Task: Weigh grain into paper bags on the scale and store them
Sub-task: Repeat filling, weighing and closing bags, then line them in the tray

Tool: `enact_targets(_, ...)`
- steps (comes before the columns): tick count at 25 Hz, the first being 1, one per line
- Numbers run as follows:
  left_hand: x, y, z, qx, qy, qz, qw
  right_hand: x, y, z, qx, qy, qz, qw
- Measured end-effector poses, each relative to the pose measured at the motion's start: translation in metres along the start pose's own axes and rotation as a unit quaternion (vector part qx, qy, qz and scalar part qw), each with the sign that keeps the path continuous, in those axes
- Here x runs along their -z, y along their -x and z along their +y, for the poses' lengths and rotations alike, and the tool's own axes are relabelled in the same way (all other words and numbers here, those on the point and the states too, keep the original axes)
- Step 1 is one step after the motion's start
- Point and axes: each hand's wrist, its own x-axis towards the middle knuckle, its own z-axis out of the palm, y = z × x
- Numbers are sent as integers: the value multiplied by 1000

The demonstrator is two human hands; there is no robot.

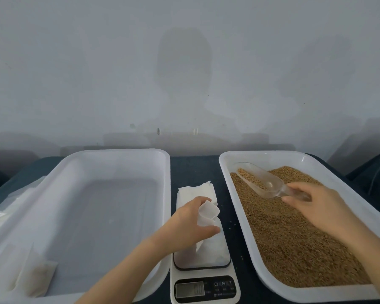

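Left grip (pixel 191 218) holding paper bag (pixel 207 212) above scale (pixel 204 279)

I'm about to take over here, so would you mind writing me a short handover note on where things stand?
Left hand: holds an open white paper bag above the white digital kitchen scale.
Right hand: grips the handle of the clear plastic scoop, which holds a little grain and lies in the white plastic tray of brown grain on the right.
Spare empty white bags are stacked behind the scale.
Done: one filled bag leans in the near left corner of the large white storage tray.
Left: scoop grain into the held bag, weigh it, store it, and repeat.
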Motion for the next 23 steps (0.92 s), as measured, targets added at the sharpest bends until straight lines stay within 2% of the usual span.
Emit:
enact_targets(5,-2,0,0,1,-17,2,1000,28,15,-18,94,-15,-27,995)
enact_targets(11,-3,0,0,-11,-16,-5,1000,30,11,-33,193,141,-32,971)
enact_targets(16,-4,-1,-1,-19,-17,-5,1000,33,2,-47,234,226,-2,946)
enact_targets(23,-2,0,1,-24,-13,-7,1000,36,-4,-61,263,234,-28,936)
